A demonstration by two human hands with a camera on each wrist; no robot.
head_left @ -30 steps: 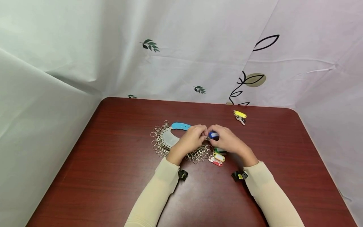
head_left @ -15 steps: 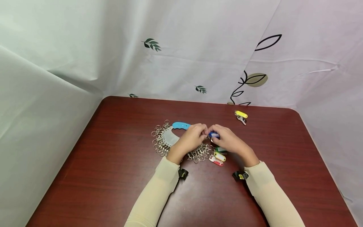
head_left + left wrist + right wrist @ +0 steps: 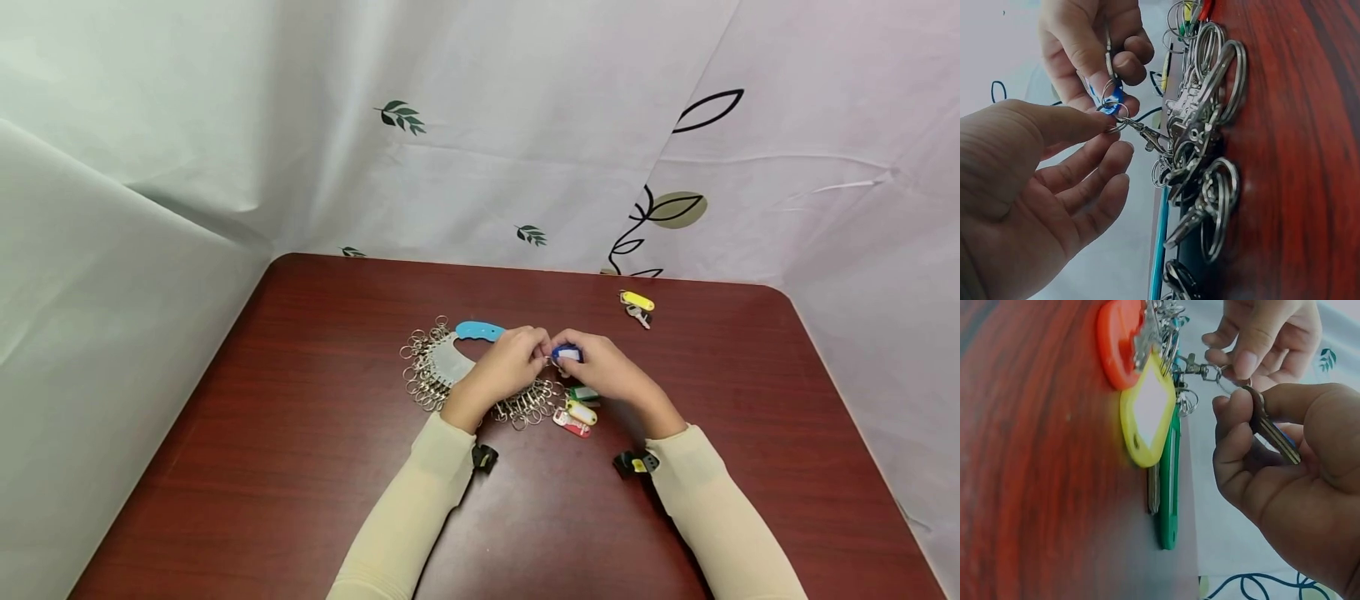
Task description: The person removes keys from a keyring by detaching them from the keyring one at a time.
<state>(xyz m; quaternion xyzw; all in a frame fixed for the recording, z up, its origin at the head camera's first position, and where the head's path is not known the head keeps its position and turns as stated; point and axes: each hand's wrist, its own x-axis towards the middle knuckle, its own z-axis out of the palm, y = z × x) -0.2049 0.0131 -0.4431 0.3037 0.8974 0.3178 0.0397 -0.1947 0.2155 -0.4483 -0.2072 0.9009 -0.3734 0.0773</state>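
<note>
Head: we find the blue tag (image 3: 567, 354) held beside the ring rack (image 3: 448, 364). Left wrist: the left hand (image 3: 1041, 231) pinches a ring (image 3: 1117, 128), other fingers loose. Right wrist: the right hand (image 3: 1300, 487) curls round tag and key (image 3: 1277, 437); we judge ring-threading underway, next needing steady turning.
</note>
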